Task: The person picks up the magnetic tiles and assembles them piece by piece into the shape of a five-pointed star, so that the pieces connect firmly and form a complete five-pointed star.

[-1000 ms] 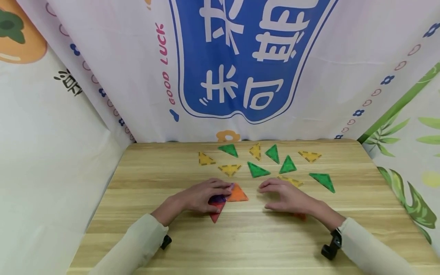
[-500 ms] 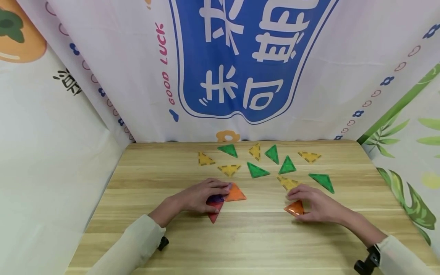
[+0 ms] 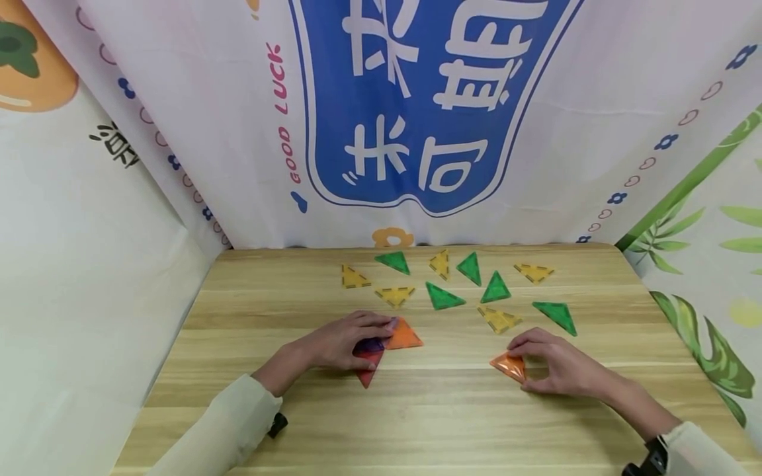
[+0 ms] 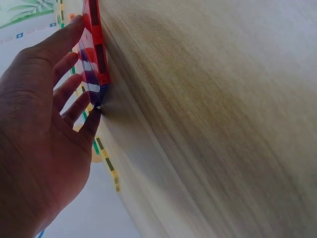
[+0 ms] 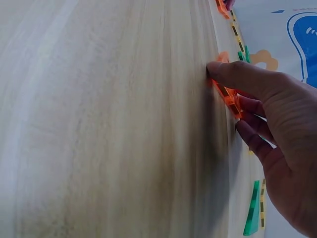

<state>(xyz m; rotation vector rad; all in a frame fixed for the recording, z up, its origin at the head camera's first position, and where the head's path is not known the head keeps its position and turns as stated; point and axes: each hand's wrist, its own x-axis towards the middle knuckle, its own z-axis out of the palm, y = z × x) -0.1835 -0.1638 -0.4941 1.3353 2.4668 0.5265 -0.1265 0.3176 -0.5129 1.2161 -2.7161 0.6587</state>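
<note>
Right hand (image 3: pixel 562 365) pinches an orange triangle (image 3: pixel 508 365); left hand (image 3: pixel 339 340) rests relaxed atop purple tile (image 3: pixel 369 344).

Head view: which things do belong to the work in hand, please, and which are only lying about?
Work in hand, it seems:
red tile and purple tile, under the left hand
left orange tile, beside them
right orange tile, held by the right hand

Lying about, probably:
five green tiles
five yellow tiles
</note>
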